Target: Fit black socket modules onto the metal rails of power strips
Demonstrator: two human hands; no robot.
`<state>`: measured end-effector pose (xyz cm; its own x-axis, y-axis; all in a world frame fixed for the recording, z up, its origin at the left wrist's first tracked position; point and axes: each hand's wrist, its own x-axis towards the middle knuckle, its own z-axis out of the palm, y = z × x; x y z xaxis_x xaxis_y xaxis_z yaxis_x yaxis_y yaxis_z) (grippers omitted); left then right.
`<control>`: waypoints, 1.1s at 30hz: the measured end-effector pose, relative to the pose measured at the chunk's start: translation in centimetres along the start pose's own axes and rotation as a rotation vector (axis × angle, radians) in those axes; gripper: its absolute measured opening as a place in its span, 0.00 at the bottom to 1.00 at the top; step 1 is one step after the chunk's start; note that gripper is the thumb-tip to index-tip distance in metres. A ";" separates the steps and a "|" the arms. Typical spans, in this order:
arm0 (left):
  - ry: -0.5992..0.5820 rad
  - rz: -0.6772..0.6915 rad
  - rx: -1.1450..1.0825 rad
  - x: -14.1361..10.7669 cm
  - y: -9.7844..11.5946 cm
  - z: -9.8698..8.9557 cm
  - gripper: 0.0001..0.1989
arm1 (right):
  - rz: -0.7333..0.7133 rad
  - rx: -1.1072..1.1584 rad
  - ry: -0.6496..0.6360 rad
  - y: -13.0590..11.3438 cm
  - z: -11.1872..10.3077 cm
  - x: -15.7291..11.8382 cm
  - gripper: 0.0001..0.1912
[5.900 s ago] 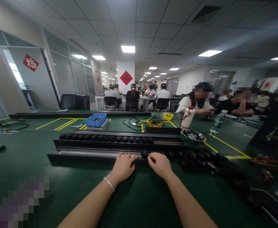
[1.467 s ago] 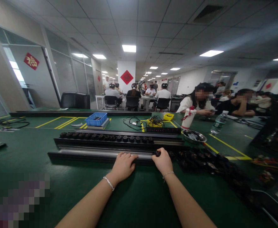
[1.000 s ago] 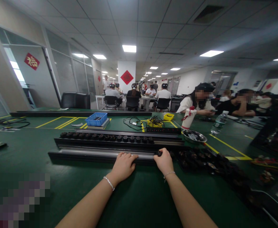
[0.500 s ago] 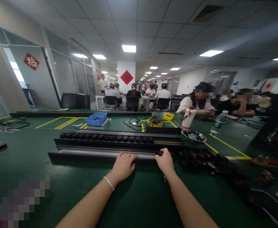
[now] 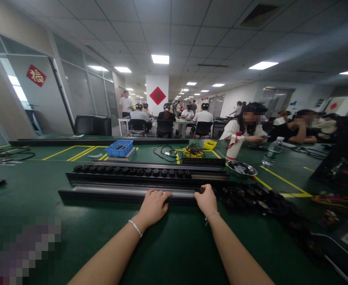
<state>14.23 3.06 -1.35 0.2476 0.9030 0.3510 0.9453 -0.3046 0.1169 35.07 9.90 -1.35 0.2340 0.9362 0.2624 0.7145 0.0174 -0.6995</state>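
A long black metal channel (image 5: 102, 191) with a shiny inner face lies across the green table in front of me. My left hand (image 5: 154, 204) is wrapped over its near edge, fingers on the inside. At the right part of the same channel, my right hand (image 5: 206, 200) pinches a small black part (image 5: 202, 189), mostly hidden by the fingers. Just behind lies a second channel (image 5: 211, 177), holding a row of similar black parts (image 5: 132, 171). To the right of my right hand, a heap of loose black parts (image 5: 251, 198) trails toward the near right.
Behind the channels are a blue bin (image 5: 119, 149), a black power strip (image 5: 203, 162), tangled cables (image 5: 164, 152) and a yellow bin (image 5: 210, 145). A metal bowl (image 5: 242, 169), a white tumbler (image 5: 234, 148) and a water bottle (image 5: 273, 152) stand right. People sit beyond.
The view has shifted very slightly. Both hands keep their places on the channel, and the small black part stays in my right hand.
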 end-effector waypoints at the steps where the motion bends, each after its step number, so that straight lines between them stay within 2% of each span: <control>1: -0.003 -0.002 0.002 0.0 0.0 0.0 0.18 | 0.004 0.001 0.002 0.0 0.0 0.0 0.12; 22: -0.015 0.008 -0.006 0.0 -0.1 -0.1 0.19 | 0.053 -0.001 -0.010 0.9 -0.8 0.6 0.16; 33: -0.013 0.017 -0.002 0.0 -0.1 -0.2 0.18 | 0.064 -0.191 0.012 1.7 -2.3 0.6 0.19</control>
<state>14.09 3.05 -1.19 0.2669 0.9015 0.3406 0.9403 -0.3210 0.1129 37.97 9.67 -0.89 0.2898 0.9289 0.2305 0.8096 -0.1095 -0.5766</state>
